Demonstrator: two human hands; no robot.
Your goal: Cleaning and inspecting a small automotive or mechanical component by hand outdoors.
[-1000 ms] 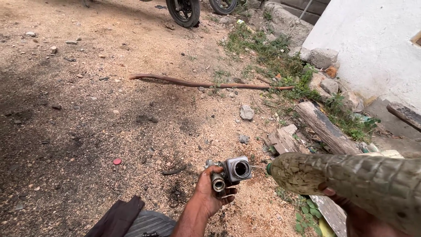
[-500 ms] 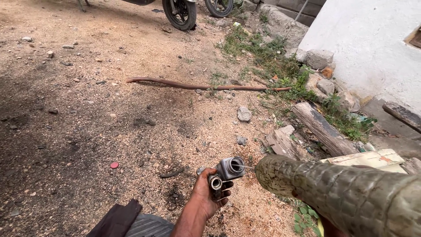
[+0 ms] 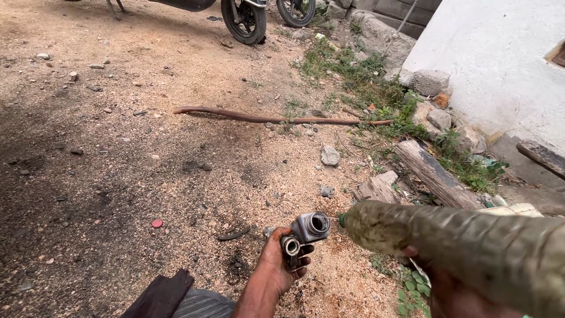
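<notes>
Left hand [image 3: 275,272] clamped around a metal fitting [image 3: 305,231], open bore facing up-right. Right hand [image 3: 453,288] wrapped around a grimy plastic bottle [image 3: 465,247], long axis pointing left, nozzle just beside the bore, not touching. Both over sandy ground [image 3: 147,165].

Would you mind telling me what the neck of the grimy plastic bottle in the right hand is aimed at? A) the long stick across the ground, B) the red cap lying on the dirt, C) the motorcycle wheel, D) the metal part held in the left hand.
D: the bottle in the right hand lies tilted with its neck right beside the open bore of the metal part gripped by the left hand.
</notes>
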